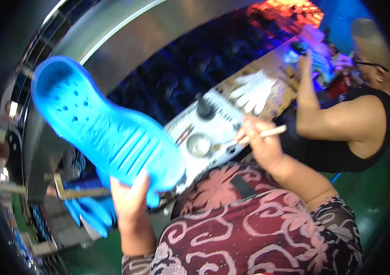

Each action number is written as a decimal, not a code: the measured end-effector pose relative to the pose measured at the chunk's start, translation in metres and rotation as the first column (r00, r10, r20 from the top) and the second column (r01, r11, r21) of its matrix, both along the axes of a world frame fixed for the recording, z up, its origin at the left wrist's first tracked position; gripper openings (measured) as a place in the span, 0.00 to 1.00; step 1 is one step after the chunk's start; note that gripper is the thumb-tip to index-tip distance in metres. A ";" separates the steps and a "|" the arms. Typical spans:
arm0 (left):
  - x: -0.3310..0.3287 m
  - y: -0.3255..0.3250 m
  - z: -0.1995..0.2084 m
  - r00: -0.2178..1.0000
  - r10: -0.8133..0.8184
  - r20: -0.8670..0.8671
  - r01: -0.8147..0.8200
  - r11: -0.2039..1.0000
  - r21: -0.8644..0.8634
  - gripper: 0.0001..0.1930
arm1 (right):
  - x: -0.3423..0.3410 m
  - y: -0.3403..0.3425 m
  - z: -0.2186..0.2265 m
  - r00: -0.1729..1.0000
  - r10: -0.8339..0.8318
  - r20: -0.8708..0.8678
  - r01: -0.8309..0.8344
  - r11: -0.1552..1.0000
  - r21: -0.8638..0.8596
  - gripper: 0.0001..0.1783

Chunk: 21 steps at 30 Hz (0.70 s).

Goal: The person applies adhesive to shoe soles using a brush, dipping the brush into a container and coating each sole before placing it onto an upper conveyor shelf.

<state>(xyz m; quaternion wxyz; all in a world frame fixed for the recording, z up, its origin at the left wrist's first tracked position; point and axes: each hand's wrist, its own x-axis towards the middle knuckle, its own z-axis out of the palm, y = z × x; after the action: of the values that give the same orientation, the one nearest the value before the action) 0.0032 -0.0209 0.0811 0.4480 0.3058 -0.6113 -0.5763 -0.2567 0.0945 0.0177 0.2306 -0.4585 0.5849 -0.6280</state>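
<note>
In my left hand point(130, 197) is a large bright blue moulded piece shaped like a clog point(126, 137); the thumb presses on its near end. Holes dot its far end and ridges cross its middle. My right hand point(263, 140) grips a brush point(273, 132) by its pale wooden handle. The brush head points toward a small round cup point(199, 145) with whitish content, and I cannot tell whether it touches. The cup stands on a light printed sheet point(222, 110), beside a dark bottle-like container point(205, 109).
White gloves point(254, 91) lie on cardboard point(277, 98) past the sheet. A co-worker point(346, 114) in a black sleeveless top sits at the right, handling blue-lit items. A dark conveyor point(167, 78) runs along the far side. More blue pieces point(92, 215) are at the lower left.
</note>
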 end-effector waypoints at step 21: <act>-0.481 0.000 0.125 0.609 -0.464 -0.643 0.778 0.507 0.371 0.23 | -0.096 0.072 -0.060 0.929 -0.283 0.239 0.281 0.959 0.042 0.18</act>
<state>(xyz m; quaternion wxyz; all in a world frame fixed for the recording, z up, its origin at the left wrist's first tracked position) -0.4782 -0.0210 0.2058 0.2046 0.0375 -0.3276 -0.9216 -0.3526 0.1666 -0.0424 0.2094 -0.2887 0.6144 -0.7038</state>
